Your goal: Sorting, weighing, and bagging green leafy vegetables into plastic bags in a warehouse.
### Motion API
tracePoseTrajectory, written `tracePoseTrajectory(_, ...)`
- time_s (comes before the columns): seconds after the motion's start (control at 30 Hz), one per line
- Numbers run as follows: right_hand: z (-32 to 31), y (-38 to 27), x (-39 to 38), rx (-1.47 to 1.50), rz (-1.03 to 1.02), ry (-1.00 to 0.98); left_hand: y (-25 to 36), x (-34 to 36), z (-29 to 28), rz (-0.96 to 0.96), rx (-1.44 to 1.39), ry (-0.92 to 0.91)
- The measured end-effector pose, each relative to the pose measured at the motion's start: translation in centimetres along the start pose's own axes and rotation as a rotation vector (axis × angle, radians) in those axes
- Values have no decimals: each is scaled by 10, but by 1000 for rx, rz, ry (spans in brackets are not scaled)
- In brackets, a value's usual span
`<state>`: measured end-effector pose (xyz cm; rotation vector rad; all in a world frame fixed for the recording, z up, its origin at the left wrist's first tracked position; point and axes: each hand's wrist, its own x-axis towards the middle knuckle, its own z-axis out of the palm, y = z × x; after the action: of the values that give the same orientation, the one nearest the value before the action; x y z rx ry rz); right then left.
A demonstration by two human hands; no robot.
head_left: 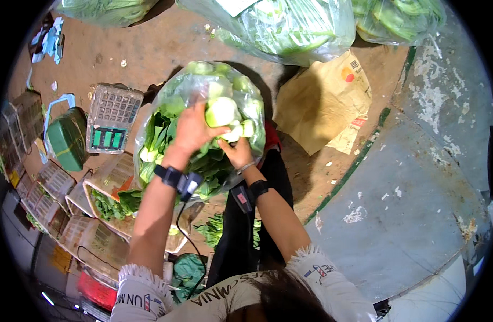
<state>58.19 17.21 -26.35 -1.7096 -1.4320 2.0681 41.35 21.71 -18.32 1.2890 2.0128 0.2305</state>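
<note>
Wrists: a dark band with a small device on each — left (171,176), right (259,188); both seem strapped clear of the palms, leaving the fingers free.
Right hand (240,153): its fingertips reach the pale stalk ends; whether it pinches them, I cannot tell.
Left hand (191,126): laid over the greens beside a large pale bulb, thumb stretched wide from the fingers, probably to steady the heap; the fingers blur, so I cannot tell how firmly they press.
Leafy greens (222,111): inside the bag, under both hands; many pale butts lie at the far and right side, dark leaves at the left and near side, perhaps for tighter packing.
Clear plastic bag (255,115): on the floor just before the legs, likely so that both arms reach straight down to it.
Crates (104,188): left of the bag, one with greens in it, seemingly within easy reach.
Scale (113,118): face up beside the bag, leaving keys and display visible.
Paper sack (321,102): lies crumpled on the floor, to the right.
Filled bags (281,29): at the far edge, apparently set aside from the working spot.
</note>
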Motion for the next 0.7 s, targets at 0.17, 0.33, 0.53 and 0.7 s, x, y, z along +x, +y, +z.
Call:
tracePoseTrajectory(0.17, -17, -13, 6, -113, -52, 158, 41, -35, 10, 156, 265, 141)
tracePoseTrajectory(0.33, -58, -61, -11, -562, -93, -638, -26, -36, 40, 90, 218, 295)
tracePoseTrajectory(0.53, -55, -186, 49, -674, -509, 87, -37, -27, 68, 108, 158, 401)
tracePoseTrajectory(0.7, -16, -163, 122, -777, -583, -21, -29, -28, 80, 126, 105, 423)
